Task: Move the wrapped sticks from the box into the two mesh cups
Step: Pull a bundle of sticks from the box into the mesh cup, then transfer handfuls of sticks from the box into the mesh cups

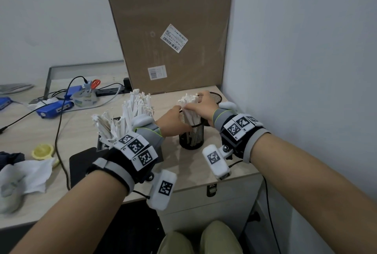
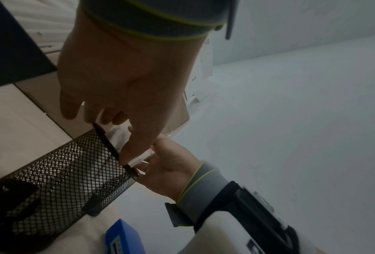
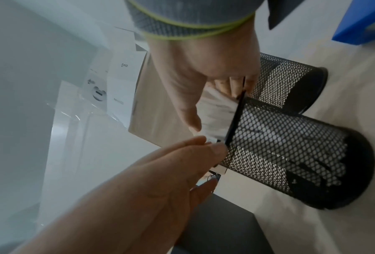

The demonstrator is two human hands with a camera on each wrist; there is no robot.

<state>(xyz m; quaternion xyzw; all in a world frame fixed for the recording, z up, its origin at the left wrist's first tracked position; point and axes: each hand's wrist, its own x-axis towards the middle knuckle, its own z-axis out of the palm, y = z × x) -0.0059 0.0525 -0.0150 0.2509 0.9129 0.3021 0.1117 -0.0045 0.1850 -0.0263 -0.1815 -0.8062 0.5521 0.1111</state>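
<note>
Sticks [image 1: 188, 109] in white wrappers already stand as a bunch in the near mesh cup [image 1: 191, 136], at about one o'clock from the dark box [image 1: 130, 145]. The right hand [image 1: 201, 107] lies over their tops with its grip closed round them, while the left hand [image 1: 173, 123] pinches the cup's rim and steadies it. Behind, at one o'clock again, the second mesh cup [image 1: 215, 97] looks empty (only part of it shows). By my reckoning the task is far from done: most wrapped sticks remain bristling from the box [image 1: 130, 115].
</note>
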